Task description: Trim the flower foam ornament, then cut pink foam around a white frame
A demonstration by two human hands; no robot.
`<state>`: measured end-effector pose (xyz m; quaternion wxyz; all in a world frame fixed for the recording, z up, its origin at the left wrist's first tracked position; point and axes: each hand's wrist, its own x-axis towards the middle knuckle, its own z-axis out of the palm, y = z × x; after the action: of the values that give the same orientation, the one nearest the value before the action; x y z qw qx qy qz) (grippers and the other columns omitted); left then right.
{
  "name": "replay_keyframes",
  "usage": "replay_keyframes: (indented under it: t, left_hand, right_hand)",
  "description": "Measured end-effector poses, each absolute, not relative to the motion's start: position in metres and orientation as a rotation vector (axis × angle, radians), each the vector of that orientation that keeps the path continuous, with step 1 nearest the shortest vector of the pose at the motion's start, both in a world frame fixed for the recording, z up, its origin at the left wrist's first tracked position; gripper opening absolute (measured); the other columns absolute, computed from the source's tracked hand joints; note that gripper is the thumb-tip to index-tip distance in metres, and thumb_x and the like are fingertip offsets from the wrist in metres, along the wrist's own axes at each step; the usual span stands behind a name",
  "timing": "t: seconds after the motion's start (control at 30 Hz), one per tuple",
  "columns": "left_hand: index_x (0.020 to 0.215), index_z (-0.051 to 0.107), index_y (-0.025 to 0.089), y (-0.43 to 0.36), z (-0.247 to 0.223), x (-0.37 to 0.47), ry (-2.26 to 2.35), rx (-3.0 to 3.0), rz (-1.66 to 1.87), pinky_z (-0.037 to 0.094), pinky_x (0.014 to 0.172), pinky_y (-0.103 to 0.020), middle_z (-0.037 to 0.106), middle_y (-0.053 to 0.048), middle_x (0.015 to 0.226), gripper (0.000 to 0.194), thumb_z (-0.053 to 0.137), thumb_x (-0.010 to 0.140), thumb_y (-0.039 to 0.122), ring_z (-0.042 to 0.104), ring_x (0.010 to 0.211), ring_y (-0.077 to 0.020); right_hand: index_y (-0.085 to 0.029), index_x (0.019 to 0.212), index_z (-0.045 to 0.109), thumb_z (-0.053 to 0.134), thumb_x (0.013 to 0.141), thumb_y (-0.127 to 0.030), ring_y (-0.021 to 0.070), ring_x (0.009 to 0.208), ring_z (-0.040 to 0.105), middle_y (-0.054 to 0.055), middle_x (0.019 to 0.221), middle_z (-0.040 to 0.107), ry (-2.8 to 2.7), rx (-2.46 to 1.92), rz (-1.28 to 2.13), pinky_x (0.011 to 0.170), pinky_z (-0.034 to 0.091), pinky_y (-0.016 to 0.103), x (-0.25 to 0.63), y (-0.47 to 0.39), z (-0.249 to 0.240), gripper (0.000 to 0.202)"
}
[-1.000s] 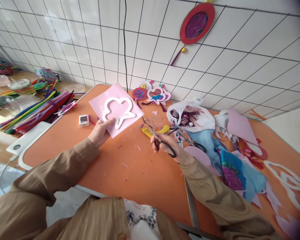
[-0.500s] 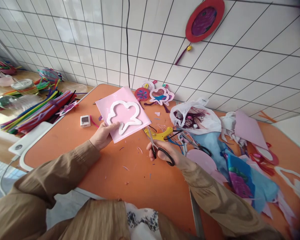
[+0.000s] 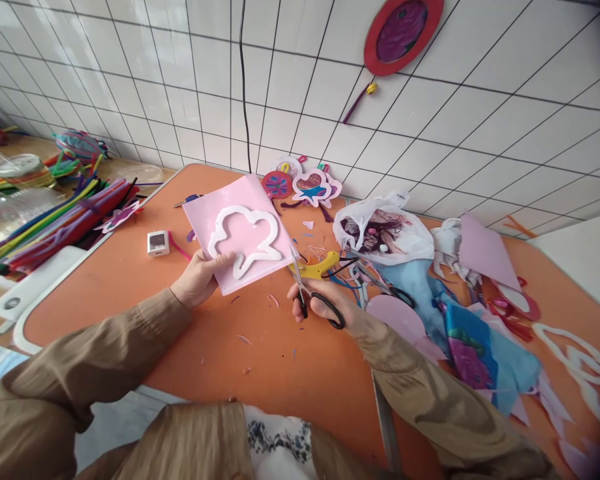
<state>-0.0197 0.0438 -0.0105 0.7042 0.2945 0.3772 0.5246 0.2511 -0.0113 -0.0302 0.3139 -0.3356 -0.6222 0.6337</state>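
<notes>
My left hand (image 3: pixel 196 280) holds a pink sheet (image 3: pixel 215 208) by its near corner, lifted a little above the orange table (image 3: pixel 280 360). A white butterfly-shaped outline (image 3: pixel 243 237) lies on the sheet, pinned under my thumb. My right hand (image 3: pixel 320 303) grips black-handled scissors (image 3: pixel 314 300), fingers through the loops. The blades point up toward the sheet's right edge, and the tips reach that edge.
Yellow-handled tool (image 3: pixel 321 266) and a white plastic bag (image 3: pixel 383 230) lie just beyond the scissors. Blue, pink and purple cut-outs (image 3: pixel 475 347) cover the right side. A small white device (image 3: pixel 158 243) and a bundle of pipe cleaners (image 3: pixel 55 223) are at the left. Finished ornaments (image 3: pixel 307 187) rest against the tiled wall.
My right hand has brought the scissors left and closer to the pink sheet, until the blades reach its right edge. My left hand keeps holding the sheet.
</notes>
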Motion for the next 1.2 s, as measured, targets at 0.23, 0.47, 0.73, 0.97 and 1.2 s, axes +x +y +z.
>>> replay_keyframes:
  t: [0.23,0.47,0.73,0.97,1.2]
  left_hand:
    - [0.071,0.079,0.012,0.044,-0.013,-0.018,0.864,0.692,1.146,0.06,0.061,-0.021,0.078,-0.004,0.071,0.04,0.102,0.042,0.028,0.071,0.062,-0.0138]
    - [0.065,0.078,0.013,0.043,-0.014,-0.02,0.907,0.851,1.082,0.058,0.056,-0.022,0.076,-0.003,0.066,0.036,0.1,0.046,0.034,0.069,0.057,-0.0136]
    - [0.066,0.078,0.012,0.047,-0.014,-0.022,0.934,0.838,1.041,0.058,0.058,-0.022,0.077,-0.005,0.067,0.039,0.101,0.044,0.034,0.069,0.059,-0.0145]
    - [0.071,0.077,0.014,0.047,-0.008,-0.018,0.903,0.728,1.114,0.058,0.062,-0.023,0.076,-0.003,0.069,0.04,0.101,0.044,0.029,0.069,0.062,-0.0141]
    - [0.083,0.076,0.014,0.041,-0.007,-0.004,0.901,0.642,1.23,0.058,0.07,-0.025,0.078,-0.004,0.081,0.041,0.098,0.052,0.029,0.07,0.07,-0.0148]
  right_hand:
    - [-0.015,0.106,0.058,0.065,0.083,-0.074,0.0171,0.07,0.064,0.006,0.081,0.065,-1.611,-0.912,1.702,0.066,0.052,0.032,0.249,-0.012,-0.034,0.064]
    - [-0.014,0.101,0.057,0.066,0.079,-0.076,0.0153,0.067,0.062,0.004,0.077,0.063,-1.653,-0.988,1.696,0.065,0.05,0.031,0.245,-0.014,-0.016,0.067]
    - [-0.012,0.104,0.059,0.067,0.078,-0.077,0.0145,0.065,0.061,0.003,0.074,0.062,-1.647,-0.955,1.679,0.063,0.052,0.031,0.25,-0.013,-0.029,0.07]
    - [-0.013,0.106,0.059,0.068,0.077,-0.077,0.0147,0.066,0.062,0.003,0.077,0.062,-1.649,-1.005,1.734,0.066,0.055,0.032,0.255,-0.011,-0.026,0.071]
    - [-0.015,0.102,0.058,0.065,0.081,-0.076,0.0164,0.071,0.064,0.005,0.08,0.065,-1.62,-1.037,1.786,0.068,0.049,0.031,0.235,-0.023,-0.007,0.065]
